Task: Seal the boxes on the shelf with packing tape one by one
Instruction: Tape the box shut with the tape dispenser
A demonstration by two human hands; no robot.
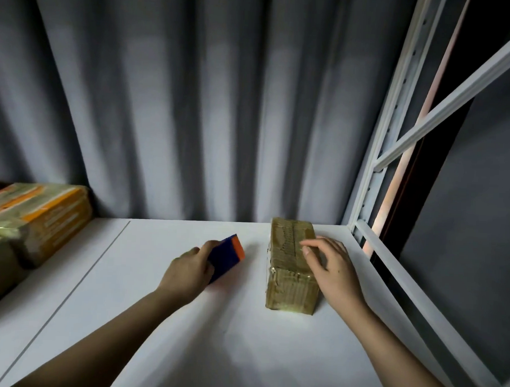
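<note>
On the white shelf (160, 329) the right hand (331, 268) rests relaxed fingers atop the taped brown box (288, 271) while the left hand (190, 271) grips a blue-and-orange tape tool (226, 255) beside it, so this box looks sealed and the next needs fetching.

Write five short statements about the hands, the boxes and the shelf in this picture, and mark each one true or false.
1. The left hand grips a blue and orange box. True.
2. The right hand hangs in the air beside the brown taped box. False: its fingers rest on top of that box.
3. The brown taped box stands on the white shelf. True.
4. More boxes are stacked at the shelf's right end. False: they are at the left.
5. A curtain hangs behind the shelf. True.
</note>
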